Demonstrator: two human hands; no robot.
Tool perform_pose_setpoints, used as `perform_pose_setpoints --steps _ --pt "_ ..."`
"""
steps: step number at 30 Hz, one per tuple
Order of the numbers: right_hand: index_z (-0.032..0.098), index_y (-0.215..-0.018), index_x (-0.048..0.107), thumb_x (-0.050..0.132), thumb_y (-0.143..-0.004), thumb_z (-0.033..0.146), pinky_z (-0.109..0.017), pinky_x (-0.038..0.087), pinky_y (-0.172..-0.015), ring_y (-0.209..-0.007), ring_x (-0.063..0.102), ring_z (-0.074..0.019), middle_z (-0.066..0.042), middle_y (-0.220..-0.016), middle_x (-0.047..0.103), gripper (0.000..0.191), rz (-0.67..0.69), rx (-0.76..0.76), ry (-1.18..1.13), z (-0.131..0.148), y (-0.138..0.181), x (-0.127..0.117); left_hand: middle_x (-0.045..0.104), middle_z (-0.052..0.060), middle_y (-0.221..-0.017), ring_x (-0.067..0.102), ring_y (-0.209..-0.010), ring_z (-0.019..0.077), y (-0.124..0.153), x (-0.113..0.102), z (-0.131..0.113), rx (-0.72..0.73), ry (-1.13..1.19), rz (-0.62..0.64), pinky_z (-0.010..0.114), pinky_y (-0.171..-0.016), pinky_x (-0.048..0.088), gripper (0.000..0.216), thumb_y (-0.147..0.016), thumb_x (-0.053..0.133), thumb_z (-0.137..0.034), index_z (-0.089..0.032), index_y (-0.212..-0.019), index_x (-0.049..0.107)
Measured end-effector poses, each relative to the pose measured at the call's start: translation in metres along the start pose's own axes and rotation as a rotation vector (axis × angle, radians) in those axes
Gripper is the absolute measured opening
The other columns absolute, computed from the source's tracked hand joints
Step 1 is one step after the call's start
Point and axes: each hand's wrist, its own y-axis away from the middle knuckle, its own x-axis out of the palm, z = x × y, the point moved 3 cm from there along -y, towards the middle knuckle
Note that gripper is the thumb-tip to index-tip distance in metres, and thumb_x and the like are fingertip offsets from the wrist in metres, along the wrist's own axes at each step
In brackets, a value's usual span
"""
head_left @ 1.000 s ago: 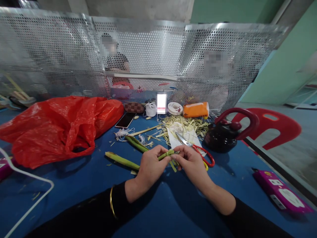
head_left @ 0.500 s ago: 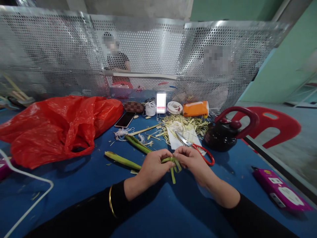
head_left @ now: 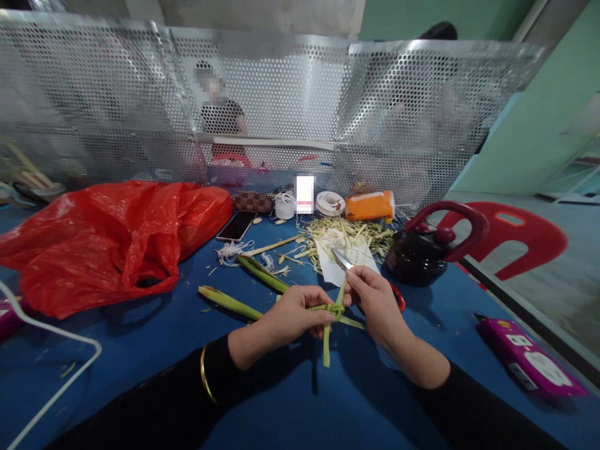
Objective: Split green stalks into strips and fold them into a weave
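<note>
My left hand (head_left: 302, 310) pinches a small knot of folded green leaf strips (head_left: 327, 337), with one strip end hanging down. Between the fingers of my right hand (head_left: 372, 297) is one strip of the same leaf, pulled upward from the knot. Partly hidden behind my right hand lie scissors (head_left: 343, 258) with red handles, their blades on a white paper (head_left: 332, 273). Two green stalks, a lighter one (head_left: 229, 302) and a darker one (head_left: 260, 272), rest on the table left of my hands.
A red plastic bag (head_left: 107, 244) fills the left side, near a phone (head_left: 237, 226). Leaf scraps (head_left: 375, 234) are heaped behind the paper. A dark kettle (head_left: 417, 256) and a purple pack (head_left: 529, 356) stand right. A perforated metal screen (head_left: 276, 81) closes the back; a person sits beyond.
My right hand has drawn a strip up and away from the knot, covering more of the scissors. My left hand keeps its pinch. A dark shape has appeared above the screen at right.
</note>
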Motion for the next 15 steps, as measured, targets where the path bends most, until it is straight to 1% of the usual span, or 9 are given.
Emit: perform_pose_setpoints --steps 4,8,11,15 --pt "0.019 -0.071 0.054 0.067 -0.077 0.039 -0.021 0.044 -0.049 -0.045 0.055 -0.0085 0.005 -0.058 0.058 0.025 0.041 -0.034 -0.036 0.003 0.002 0.003 0.06 -0.002 -0.058 0.055 -0.048 0.0095 0.0 0.0 0.001 -0.034 0.002 0.042 0.023 -0.051 0.045 0.032 -0.062 0.076 -0.038 -0.015 -0.074 0.057" --pt "0.019 -0.073 0.053 0.068 -0.075 0.041 -0.022 0.046 -0.051 -0.048 0.059 -0.0099 0.004 -0.061 0.06 0.027 0.057 0.004 -0.024 0.006 0.004 0.004 0.062 -0.002 -0.063 0.059 -0.049 0.0102 -0.001 0.003 0.007 -0.083 -0.036 0.051 0.024 -0.052 0.047 0.033 -0.063 0.075 -0.04 -0.014 -0.075 0.058" --pt "0.019 -0.073 0.052 0.068 -0.075 0.041 -0.022 0.045 -0.051 -0.049 0.06 -0.0105 0.004 -0.06 0.06 0.027 0.067 0.031 -0.003 0.007 0.005 0.005 0.06 -0.002 -0.057 0.058 -0.048 0.0108 -0.001 0.005 0.012 -0.117 -0.068 0.041 0.024 -0.052 0.048 0.032 -0.063 0.074 -0.04 -0.015 -0.066 0.055" --pt "0.019 -0.072 0.052 0.066 -0.076 0.038 -0.023 0.046 -0.053 -0.049 0.059 -0.0097 0.005 -0.061 0.059 0.025 0.082 0.039 -0.011 0.006 0.009 0.008 0.057 -0.002 -0.05 0.055 -0.046 0.01 0.001 0.006 0.013 -0.105 -0.172 0.068 0.022 -0.05 0.045 0.029 -0.066 0.071 -0.037 -0.015 -0.058 0.053"
